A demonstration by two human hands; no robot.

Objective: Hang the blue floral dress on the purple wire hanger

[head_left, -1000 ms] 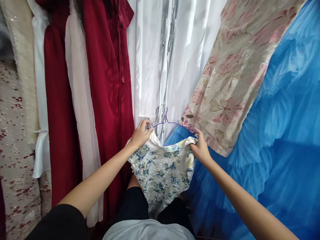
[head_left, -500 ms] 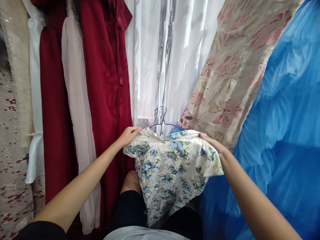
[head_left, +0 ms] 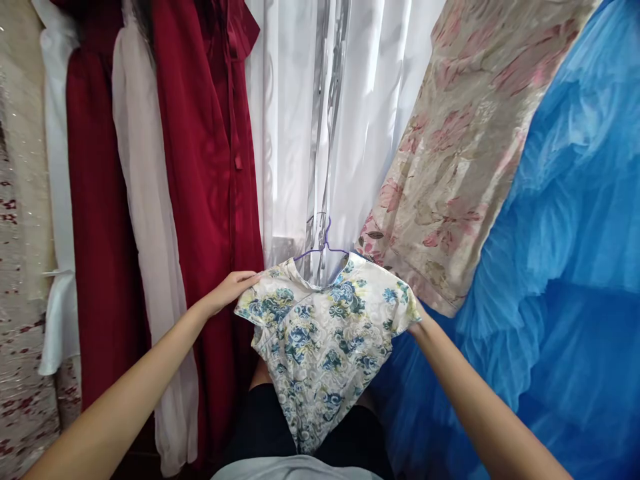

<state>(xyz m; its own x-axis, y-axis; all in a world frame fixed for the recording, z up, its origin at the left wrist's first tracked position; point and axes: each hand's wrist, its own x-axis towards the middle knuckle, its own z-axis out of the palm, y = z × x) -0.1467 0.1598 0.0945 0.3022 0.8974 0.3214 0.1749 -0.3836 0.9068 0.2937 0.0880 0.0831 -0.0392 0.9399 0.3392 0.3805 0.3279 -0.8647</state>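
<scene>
A small cream dress with blue flowers (head_left: 323, 340) hangs on a purple wire hanger (head_left: 324, 247) in front of me. My left hand (head_left: 229, 290) grips the dress's left sleeve edge, fingers curled over the cloth. My right hand (head_left: 417, 319) is almost fully hidden under the right sleeve; only its wrist side shows, and it seems to hold that shoulder from beneath. The dress lies spread flat between both hands, its hem falling over my lap.
Hanging garments surround me: dark red dresses (head_left: 210, 153), a pale pink one (head_left: 150, 220), white curtains (head_left: 295, 120), a beige pink-flowered dress (head_left: 460, 147) and a large blue tulle skirt (head_left: 565, 267). Sequined fabric (head_left: 20, 267) hangs at far left.
The dress was bunched near the hanger's shoulders; now it is pulled over the hanger and spread out. My hands moved outward to the sleeves, the right one slipping under the cloth.
</scene>
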